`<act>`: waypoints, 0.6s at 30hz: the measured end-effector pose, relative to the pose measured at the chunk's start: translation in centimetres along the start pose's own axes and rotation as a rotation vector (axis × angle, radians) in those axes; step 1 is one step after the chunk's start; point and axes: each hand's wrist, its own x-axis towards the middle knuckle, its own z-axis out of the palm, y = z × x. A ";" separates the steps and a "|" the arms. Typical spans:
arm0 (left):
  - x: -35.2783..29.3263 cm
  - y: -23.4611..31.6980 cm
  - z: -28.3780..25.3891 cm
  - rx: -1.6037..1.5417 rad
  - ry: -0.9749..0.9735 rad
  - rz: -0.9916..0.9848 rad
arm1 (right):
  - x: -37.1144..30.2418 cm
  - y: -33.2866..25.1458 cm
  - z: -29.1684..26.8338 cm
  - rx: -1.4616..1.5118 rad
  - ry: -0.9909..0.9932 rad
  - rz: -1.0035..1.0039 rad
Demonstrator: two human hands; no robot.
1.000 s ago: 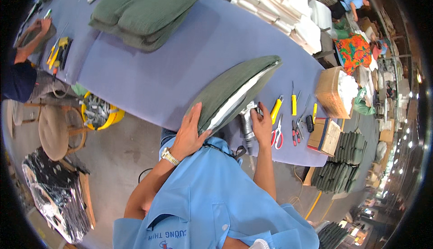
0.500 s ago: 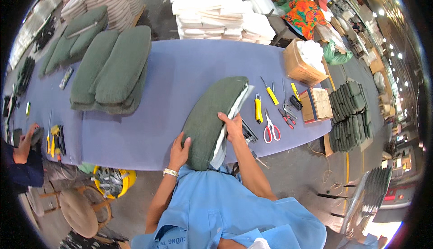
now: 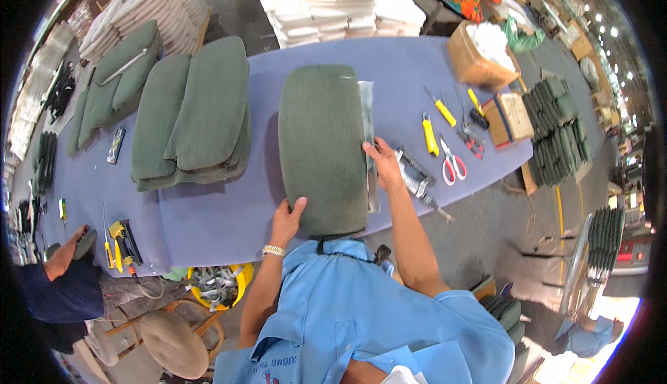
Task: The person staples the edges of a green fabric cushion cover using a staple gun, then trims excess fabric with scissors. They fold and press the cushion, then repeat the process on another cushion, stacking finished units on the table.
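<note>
One corner of the green cushion (image 3: 323, 141), the near left one, is pinched by the left hand (image 3: 285, 223), with the thumb on top. The right hand (image 3: 384, 165) has its fingertips at the right edge; I can't tell from far away if that grip pinches, because part of it is hidden. A pale strip (image 3: 367, 106) sticks out along that same edge.

The cushion is right in front of the person, over the near side of the table (image 3: 410, 71). I can't tell if it lies flat or is held up a bit. I think it could slip down off the table if the left hand let go, since its bottom end is so near the table's edge. The strip could bend if the right hand pushed too hard.

Just beside the right arm lies a metal tool (image 3: 415, 175). A bump from the elbow could knock it to the floor, I'd say. Farther right are red-handled scissors (image 3: 454, 165) and a yellow knife (image 3: 430, 137). A wide swing could scrape the cloth on them. A pile of green cushions (image 3: 208, 106) is to the left.
</note>
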 end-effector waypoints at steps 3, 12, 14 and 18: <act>0.2 -7.5 1.2 -0.030 -0.187 -0.223 | -4.5 5.1 -1.0 -0.369 0.169 0.091; 3.4 -6.6 -0.8 0.131 -0.009 -0.008 | -11.4 6.4 6.3 -1.173 0.193 -0.224; 5.5 -6.5 -1.2 0.071 -0.016 -0.014 | -10.0 6.6 7.8 -1.230 0.129 -0.248; 9.6 -2.1 -2.2 -0.291 -0.297 -0.196 | -4.1 5.9 10.4 -1.391 0.074 -0.065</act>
